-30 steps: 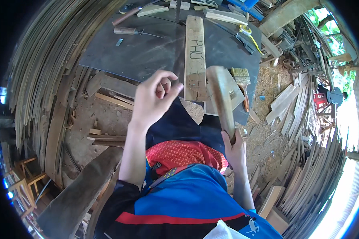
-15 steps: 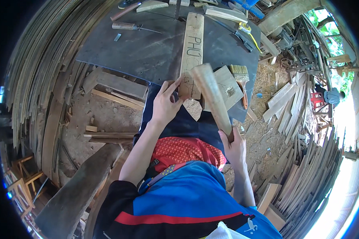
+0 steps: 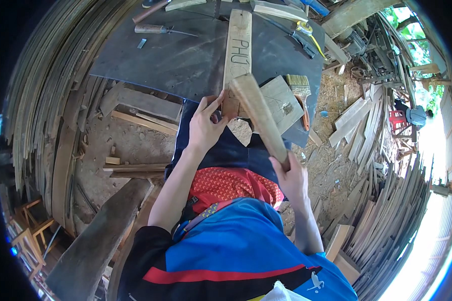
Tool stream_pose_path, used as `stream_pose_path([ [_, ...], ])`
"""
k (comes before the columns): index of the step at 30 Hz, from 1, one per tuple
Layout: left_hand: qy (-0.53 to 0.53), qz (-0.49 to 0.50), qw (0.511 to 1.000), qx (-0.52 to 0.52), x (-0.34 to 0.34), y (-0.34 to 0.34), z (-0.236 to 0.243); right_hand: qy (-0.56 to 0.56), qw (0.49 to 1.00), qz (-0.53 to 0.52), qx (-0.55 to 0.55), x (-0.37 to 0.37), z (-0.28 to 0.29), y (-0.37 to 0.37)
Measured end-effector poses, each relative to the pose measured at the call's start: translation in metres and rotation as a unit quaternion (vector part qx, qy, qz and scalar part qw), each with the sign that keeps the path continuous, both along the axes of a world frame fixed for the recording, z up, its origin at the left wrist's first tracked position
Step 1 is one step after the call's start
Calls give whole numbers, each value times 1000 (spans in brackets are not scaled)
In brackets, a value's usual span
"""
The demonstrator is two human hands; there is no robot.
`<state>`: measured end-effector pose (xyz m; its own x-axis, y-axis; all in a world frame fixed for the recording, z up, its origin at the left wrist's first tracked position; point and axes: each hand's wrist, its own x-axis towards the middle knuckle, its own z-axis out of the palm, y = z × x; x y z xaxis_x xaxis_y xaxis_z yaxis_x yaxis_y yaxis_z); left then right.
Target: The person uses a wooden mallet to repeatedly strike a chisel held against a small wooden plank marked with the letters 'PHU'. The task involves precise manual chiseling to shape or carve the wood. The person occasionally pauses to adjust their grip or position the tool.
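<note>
A long pale wooden board (image 3: 234, 62) with dark hand-drawn marks lies on the dark tabletop, its near end at the front edge. My left hand (image 3: 206, 125) grips the left side of that near end between thumb and fingers. My right hand (image 3: 292, 175) is closed round the narrow end of a thick wooden club (image 3: 260, 116). The club slants up to the left, and its broad end covers part of the board near my left fingertips. Just right of it lies a square wooden block (image 3: 282, 106) with a rough hole, beside a paintbrush (image 3: 299, 88).
A wood-handled pointed tool (image 3: 153, 30) and a small metal piece (image 3: 141, 43) lie at the table's left. A dark-handled tool (image 3: 304, 46) and yellow tape measure (image 3: 303, 26) are at far right. Stacked planks (image 3: 50, 85) flank both sides. A person (image 3: 416, 115) is off right.
The club's broad end has shifted slightly left over the board, with my right hand a little lower. My left hand keeps its place on the board. The whole view has tilted slightly.
</note>
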<state>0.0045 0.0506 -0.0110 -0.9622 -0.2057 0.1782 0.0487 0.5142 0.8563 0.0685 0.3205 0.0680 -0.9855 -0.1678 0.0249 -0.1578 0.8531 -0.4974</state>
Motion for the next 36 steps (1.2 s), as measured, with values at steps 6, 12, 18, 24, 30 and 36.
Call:
stream_pose_path([
  [6, -21, 3, 1000, 13, -2, 5, 4, -13, 999, -47, 8, -4, 5, 5],
  [12, -11, 11, 1000, -8, 0, 10, 0, -45, 995, -84, -42, -4, -4, 12],
  [18, -5, 20, 999, -26, -1, 9, 0, -5, 998, -31, 45, -3, 5, 16],
  [24, -16, 19, 999, -26, -1, 12, -1, -30, 995, -97, 6, -11, 13, 15],
  [30, 8, 25, 999, -40, -4, 11, -8, 5, 999, -39, 15, -8, 8, 15],
  [36, -7, 32, 998, -57, -2, 11, -6, -15, 998, 2, 60, -10, 11, 7],
])
